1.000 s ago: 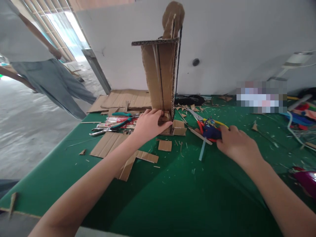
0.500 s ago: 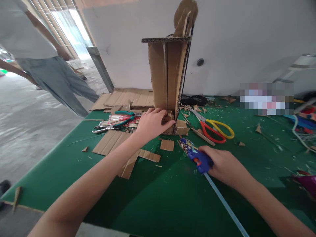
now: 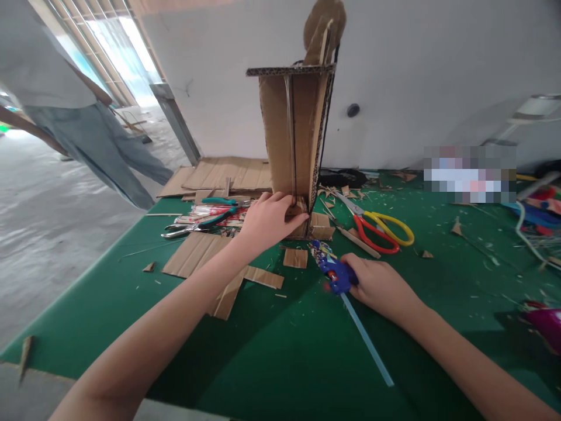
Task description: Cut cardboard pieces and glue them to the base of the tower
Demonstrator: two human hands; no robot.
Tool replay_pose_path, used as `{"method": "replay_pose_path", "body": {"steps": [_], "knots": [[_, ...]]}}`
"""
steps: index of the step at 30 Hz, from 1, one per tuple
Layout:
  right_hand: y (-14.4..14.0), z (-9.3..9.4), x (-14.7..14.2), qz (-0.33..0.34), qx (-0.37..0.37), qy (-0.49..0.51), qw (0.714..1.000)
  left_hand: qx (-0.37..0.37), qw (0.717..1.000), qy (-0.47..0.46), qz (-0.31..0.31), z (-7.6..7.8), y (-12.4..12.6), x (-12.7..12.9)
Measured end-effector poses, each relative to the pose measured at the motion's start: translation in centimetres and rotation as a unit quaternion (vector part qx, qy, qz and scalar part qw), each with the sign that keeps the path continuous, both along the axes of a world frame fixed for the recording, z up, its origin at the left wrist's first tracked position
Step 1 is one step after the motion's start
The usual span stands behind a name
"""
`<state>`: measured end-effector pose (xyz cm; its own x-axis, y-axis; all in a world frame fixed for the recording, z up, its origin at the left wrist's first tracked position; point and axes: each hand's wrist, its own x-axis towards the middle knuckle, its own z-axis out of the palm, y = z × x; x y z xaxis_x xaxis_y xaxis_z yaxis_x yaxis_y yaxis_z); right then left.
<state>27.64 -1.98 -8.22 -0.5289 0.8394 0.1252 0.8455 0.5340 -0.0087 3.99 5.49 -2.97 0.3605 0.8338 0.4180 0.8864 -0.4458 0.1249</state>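
A tall cardboard structure (image 3: 287, 128) stands upright on the green table, with a flat shelf and a rounded cardboard piece on top. My left hand (image 3: 272, 216) grips its base, thumb at the right edge and fingers toward the left; part of the base is hidden behind the hand. In my right hand (image 3: 374, 283) is a blue hot glue gun (image 3: 339, 275), a long translucent glue stick (image 3: 368, 342) sticking out of its rear. Its nozzle points up and left, close to the base. Just left of the nozzle lies a small cardboard square (image 3: 295, 258).
Scissors (image 3: 381, 228) with red and yellow handles lie to the right of the structure. Pliers (image 3: 201, 225) and cardboard pieces (image 3: 188, 257) are on the left. A magenta object (image 3: 546, 324) sits at the far right. Beyond the table's left edge stands a person (image 3: 83, 128).
My right hand has brought the glue gun leftward and slightly up, nearer the base of the structure. My left hand keeps its place on the cardboard.
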Motion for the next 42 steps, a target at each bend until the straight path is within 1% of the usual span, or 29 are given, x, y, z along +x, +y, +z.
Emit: {"method": "replay_pose_path", "body": {"steps": [15,25,35,42], "knots": [[0.08,0.35,-0.46,-0.019,-0.018,-0.021,0.999,0.005,1.0,0.013,0.004,-0.01,0.09,0.11],[0.03,0.22,-0.4,-0.019,-0.003,-0.038,0.999,0.02,0.999,0.029,0.014,-0.05,-0.03,0.13],[0.06,0.75,-0.72,-0.029,-0.03,-0.051,0.998,0.022,0.999,0.028,0.009,-0.13,0.05,0.1],[-0.07,0.5,-0.65,-0.032,-0.031,-0.046,0.998,0.022,0.999,0.026,0.009,-0.13,0.08,0.11]]}}
